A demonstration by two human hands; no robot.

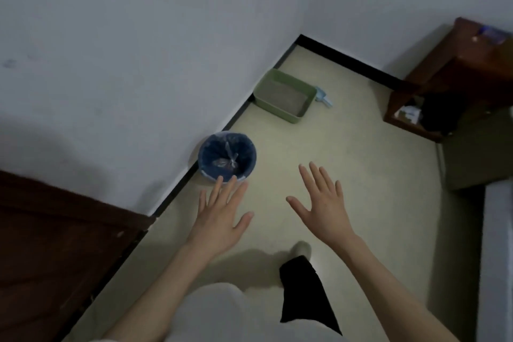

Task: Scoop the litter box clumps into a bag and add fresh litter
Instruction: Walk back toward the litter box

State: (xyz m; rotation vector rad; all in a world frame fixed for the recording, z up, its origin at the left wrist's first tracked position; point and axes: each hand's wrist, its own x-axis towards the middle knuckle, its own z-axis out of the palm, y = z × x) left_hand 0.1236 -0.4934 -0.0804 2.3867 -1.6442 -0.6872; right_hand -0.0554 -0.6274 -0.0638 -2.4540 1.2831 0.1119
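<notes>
We hold both hands spread and empty, left hand (220, 215), right hand (322, 204). Litter box (286, 95) sits at one o'clock, scoop (323, 97) beside it, lined bin (227, 157) near. Next: approach, grab scoop.

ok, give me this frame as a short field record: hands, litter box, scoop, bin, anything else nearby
left hand: open, fingers spread, empty, held in the air above the floor
right hand: open, fingers spread, empty
green rectangular plastic litter box: on the floor against the wall by the corner, grey litter inside
light blue plastic scoop: on the floor beside the litter box's far end, untouched
round blue bin with clear plastic liner: by the wall, a knotted clear bag inside
dark wooden cabinet: far right
fresh litter supply: not visible
</notes>
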